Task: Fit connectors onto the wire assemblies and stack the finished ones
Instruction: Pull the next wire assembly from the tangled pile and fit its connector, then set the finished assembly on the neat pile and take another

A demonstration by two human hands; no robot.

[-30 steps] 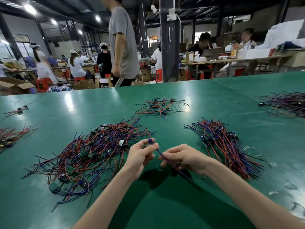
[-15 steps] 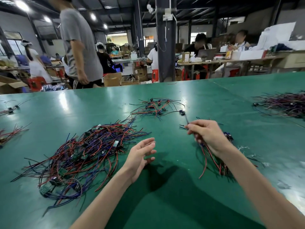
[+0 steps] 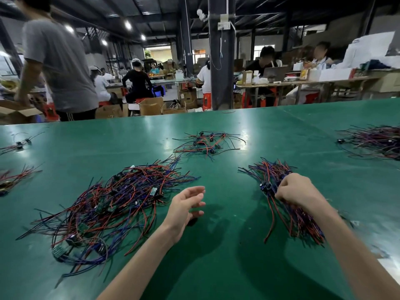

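Glossy smooth green table (image 3: 281,131); plastic-sheathed wires (image 3: 121,204).

light: dim hall, small bright ceiling lamps (image 3: 127,24) far behind | glare: white patches on the green bench (image 3: 281,131) | shadows: soft, dark, on near bench | blur: standing person (image 3: 58,68) smeared | edges: wide-angle bending

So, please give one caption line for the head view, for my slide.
Right hand grips the stacked wire assemblies; left hand, open, beside the tangled pile on a green table.
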